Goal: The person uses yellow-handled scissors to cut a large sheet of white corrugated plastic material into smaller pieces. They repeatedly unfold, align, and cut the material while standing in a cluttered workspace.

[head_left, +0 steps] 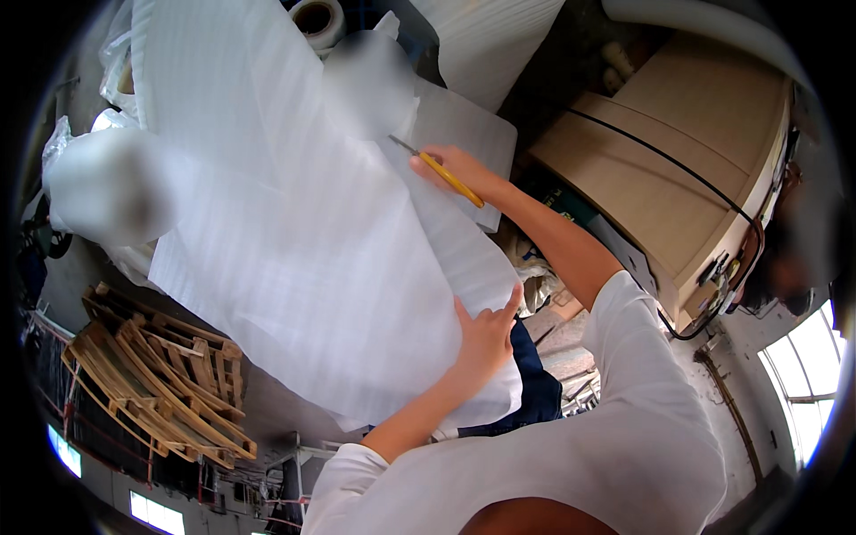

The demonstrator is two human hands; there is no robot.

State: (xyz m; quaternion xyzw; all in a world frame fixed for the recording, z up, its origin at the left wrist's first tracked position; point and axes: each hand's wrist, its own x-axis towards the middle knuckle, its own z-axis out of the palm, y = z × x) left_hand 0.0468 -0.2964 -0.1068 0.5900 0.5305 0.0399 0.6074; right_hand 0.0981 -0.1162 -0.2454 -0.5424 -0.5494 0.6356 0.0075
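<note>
A large sheet of white foam wrap (294, 241) spreads in front of me, draped over what lies beneath it. My right hand (452, 169) grips a knife (453, 181) with a yellow handle. Its thin grey blade points up and left, close to the far part of the sheet. Lower down, my left hand (486, 339) rests on the sheet near its right edge, with thumb and a finger stretched apart. A narrower strip of the foam lies between the two hands, along a crease or cut line that I cannot tell apart.
A wooden cabinet or panel (678, 143) with a black cable stands at the right. Wooden pallets (165, 383) are stacked at the lower left. A roll of wrapping film (318, 20) sits at the far side. Two round patches over the sheet area are blurred.
</note>
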